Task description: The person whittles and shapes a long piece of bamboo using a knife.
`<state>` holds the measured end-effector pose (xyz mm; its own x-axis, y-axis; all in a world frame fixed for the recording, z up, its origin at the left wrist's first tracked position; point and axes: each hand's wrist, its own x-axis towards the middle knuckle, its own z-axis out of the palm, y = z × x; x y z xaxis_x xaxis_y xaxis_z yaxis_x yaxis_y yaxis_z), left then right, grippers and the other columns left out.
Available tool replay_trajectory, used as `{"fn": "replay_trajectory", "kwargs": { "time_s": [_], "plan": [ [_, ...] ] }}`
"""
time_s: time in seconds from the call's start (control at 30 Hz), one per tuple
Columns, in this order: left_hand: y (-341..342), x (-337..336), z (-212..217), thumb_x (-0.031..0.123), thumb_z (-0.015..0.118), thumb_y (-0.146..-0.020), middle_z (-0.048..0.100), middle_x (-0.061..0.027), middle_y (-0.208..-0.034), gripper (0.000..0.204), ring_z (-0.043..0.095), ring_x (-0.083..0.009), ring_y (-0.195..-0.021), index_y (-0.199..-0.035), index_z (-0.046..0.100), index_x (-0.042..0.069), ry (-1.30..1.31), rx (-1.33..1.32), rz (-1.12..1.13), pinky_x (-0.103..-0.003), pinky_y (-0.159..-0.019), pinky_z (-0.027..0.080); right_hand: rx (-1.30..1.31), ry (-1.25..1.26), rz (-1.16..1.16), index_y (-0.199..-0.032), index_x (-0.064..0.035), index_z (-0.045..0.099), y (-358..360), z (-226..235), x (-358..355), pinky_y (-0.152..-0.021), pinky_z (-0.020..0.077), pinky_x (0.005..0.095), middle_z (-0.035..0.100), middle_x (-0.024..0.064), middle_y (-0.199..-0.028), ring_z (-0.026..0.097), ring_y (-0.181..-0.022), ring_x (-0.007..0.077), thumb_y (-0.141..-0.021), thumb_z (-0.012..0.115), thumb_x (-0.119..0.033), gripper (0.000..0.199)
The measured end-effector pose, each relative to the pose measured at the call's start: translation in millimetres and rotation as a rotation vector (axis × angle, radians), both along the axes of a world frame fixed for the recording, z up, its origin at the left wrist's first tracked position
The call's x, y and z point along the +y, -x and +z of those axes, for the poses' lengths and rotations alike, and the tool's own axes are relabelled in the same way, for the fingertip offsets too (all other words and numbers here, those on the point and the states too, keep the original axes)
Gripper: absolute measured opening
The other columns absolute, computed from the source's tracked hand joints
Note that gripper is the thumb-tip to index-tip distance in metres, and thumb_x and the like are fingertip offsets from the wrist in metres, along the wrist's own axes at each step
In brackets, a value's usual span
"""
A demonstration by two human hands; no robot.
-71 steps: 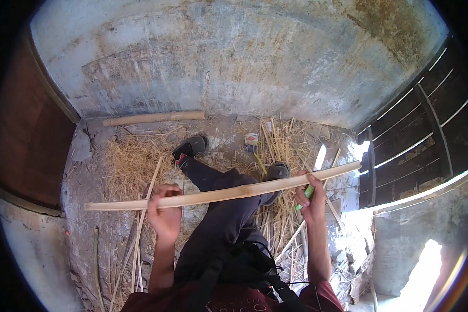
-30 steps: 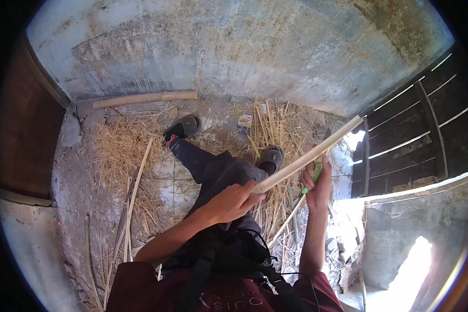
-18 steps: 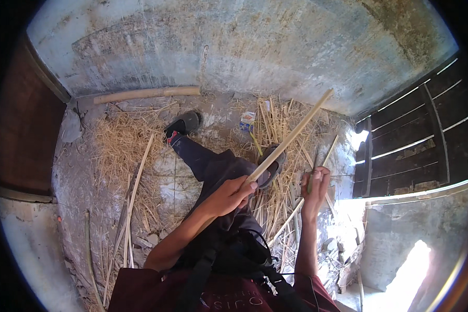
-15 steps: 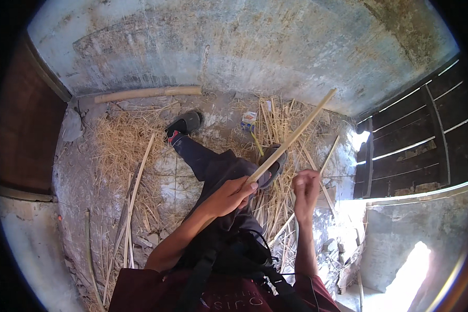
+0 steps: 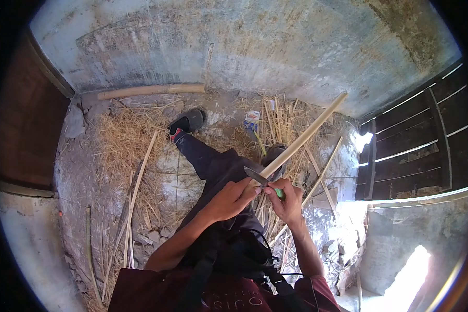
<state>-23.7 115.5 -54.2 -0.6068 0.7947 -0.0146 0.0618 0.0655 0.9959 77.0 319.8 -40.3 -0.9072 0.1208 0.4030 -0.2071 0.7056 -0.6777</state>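
Note:
A long pale bamboo strip [image 5: 308, 134] slants up and to the right, its near end in my left hand [image 5: 230, 200], whose fingers are closed round it. My right hand [image 5: 287, 200] grips a knife with a green handle [image 5: 280, 193]. The dark knife blade [image 5: 254, 174] lies across the strip just beyond my left fingers, pointing left. Both hands are close together above my dark-trousered leg. My right fingers cover most of the handle.
Straw-like shavings [image 5: 127, 140] lie on the left. Several split strips [image 5: 278, 122] lie at the right, beside a small box [image 5: 251, 119]. A bamboo pole [image 5: 151, 92] rests along the far wall. Slatted dark boards [image 5: 411, 140] stand at right.
My right hand has moved left and in to the strip beside my left hand. The knife blade, not visible before, now shows across the strip. The strip's far end has shifted slightly right.

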Motion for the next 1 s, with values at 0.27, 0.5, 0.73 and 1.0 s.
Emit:
{"fn": "replay_trajectory", "kwargs": {
  "time_s": [0.27, 0.5, 0.73, 1.0],
  "plan": [
    [-9, -3, -2, 0.029, 0.058, -0.112, 0.059, -0.0205, -0.064, 0.033, 0.06, -0.0393, -0.054, -0.118, 0.062, -0.003, -0.006, 0.023, 0.027, -0.048, -0.055, 0.041, 0.114, -0.14, 0.036, -0.102, -0.0015, 0.067, -4, -8, 2, -0.057, 0.0538, 0.0375, 0.07, 0.0133, -0.079, 0.072, -0.065, 0.0299, -0.091, 0.087, -0.009, 0.023],
    [-14, -1, -6, 0.027, 0.055, -0.114, 0.061, -0.0231, -0.071, 0.03, 0.062, -0.0465, -0.063, -0.111, 0.06, -0.002, 0.004, 0.059, -0.011, -0.053, -0.059, 0.042, 0.11, -0.139, 0.051, -0.101, -0.0014, 0.067, -7, -7, -1, -0.058, 0.0553, 0.0372, 0.072, 0.0141, -0.081, 0.073, -0.067, 0.031, -0.089, 0.087, -0.006, 0.023],
    [-14, -6, -4, 0.027, 0.051, -0.116, 0.06, -0.0178, -0.075, 0.033, 0.061, -0.0357, -0.062, -0.102, 0.057, -0.002, -0.023, 0.178, 0.0, -0.048, -0.058, 0.043, 0.08, -0.074, 0.03, -0.093, -0.003, 0.069, -6, -13, -5, -0.058, 0.0563, 0.0361, 0.075, 0.0123, -0.083, 0.075, -0.067, 0.0294, -0.089, 0.086, -0.007, 0.019],
    [-11, -7, -5, 0.03, 0.052, -0.117, 0.056, -0.0238, -0.069, 0.034, 0.06, -0.0484, -0.066, -0.104, 0.057, -0.001, 0.069, 0.064, 0.004, -0.055, -0.062, 0.04, 0.072, 0.093, -0.109, -0.088, -0.0004, 0.068, 0, -15, 10, -0.058, 0.0558, 0.0328, 0.076, 0.0141, -0.081, 0.076, -0.066, 0.0288, -0.09, 0.085, -0.004, 0.018]
  ]
}}
